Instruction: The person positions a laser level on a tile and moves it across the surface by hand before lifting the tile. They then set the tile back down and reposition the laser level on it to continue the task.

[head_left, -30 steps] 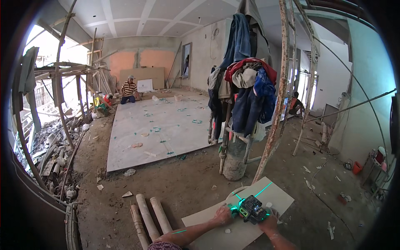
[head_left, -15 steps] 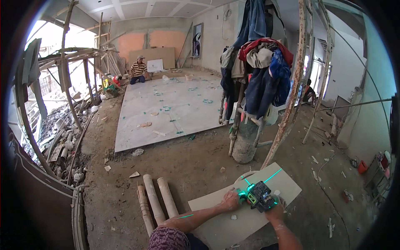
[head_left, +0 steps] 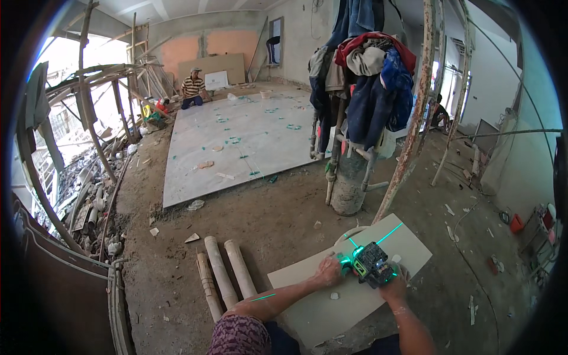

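left hand (head_left: 329,272): we grip the laser level (head_left: 373,262) by its left edge
laser level: between our hands, over the pale board (head_left: 322,316)
right hand (head_left: 395,287): clasping its right side
step: adjusting it, we judge; next calls for steadiness

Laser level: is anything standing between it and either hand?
Nothing visible stands between the laser level and either hand: the left hand appears to touch its left side, the right hand its right side. The pale board lies beneath.
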`<state>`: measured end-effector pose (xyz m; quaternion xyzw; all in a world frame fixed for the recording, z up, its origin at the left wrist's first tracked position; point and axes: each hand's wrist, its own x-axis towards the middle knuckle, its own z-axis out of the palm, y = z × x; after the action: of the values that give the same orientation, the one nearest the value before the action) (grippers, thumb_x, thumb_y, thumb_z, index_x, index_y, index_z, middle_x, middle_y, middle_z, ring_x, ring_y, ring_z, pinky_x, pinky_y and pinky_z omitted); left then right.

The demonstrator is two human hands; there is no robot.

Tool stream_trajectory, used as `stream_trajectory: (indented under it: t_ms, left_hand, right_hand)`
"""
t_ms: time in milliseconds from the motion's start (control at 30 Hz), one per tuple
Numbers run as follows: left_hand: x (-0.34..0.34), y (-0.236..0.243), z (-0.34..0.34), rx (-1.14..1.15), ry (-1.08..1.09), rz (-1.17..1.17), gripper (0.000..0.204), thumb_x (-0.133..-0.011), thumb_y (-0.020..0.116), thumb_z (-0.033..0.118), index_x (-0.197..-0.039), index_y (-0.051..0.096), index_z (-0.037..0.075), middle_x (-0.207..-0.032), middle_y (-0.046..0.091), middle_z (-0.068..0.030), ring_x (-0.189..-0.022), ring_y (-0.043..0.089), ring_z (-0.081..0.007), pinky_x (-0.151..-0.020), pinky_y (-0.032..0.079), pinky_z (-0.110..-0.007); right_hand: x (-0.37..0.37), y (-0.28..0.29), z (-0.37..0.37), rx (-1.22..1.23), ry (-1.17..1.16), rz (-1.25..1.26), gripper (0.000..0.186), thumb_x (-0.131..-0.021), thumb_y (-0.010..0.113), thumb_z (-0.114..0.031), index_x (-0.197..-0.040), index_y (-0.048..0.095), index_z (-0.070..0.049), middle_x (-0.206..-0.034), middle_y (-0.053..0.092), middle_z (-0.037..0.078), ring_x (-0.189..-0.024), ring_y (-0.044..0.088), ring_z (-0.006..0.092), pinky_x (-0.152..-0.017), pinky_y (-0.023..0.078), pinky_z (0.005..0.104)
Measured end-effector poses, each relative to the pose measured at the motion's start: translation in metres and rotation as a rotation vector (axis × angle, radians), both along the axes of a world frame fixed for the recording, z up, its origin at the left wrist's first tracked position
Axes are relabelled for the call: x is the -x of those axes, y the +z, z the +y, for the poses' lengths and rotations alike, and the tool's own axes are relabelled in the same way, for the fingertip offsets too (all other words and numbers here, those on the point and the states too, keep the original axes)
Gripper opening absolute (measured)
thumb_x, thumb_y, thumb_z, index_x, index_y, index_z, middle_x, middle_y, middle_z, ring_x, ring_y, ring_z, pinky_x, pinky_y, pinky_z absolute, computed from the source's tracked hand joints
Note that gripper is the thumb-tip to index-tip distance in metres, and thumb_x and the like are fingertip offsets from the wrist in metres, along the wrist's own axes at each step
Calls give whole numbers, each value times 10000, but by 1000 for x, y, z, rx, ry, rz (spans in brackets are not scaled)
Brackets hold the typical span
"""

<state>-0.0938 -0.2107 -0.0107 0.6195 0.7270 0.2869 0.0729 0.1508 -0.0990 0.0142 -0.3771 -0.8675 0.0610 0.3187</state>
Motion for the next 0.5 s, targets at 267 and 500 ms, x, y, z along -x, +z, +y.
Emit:
stream_trajectory:
  t_ms: [267,500]
  left_hand:
    - [0,0,0,29,-53,-49,403,-898,678,233,-1291,628,159,-1354,611,-137,-1337,514,-359,-1240,256,-516]
    - [3,4,3,9,-75,-22,302,-884,684,226,-1178,682,157,-1292,641,-141,-1287,551,-345,-1221,285,-523]
  right_hand:
    - [-4,-14,12,-15,-13,-74,527,-758,789,-257,-1238,636,-98,-1269,620,111,-1276,502,365,-1098,341,531]
    - [-2,-12,9,-10,-43,-9,602,-737,808,-261,-1270,600,-72,-1238,634,167,-1274,511,372,-1091,344,525]
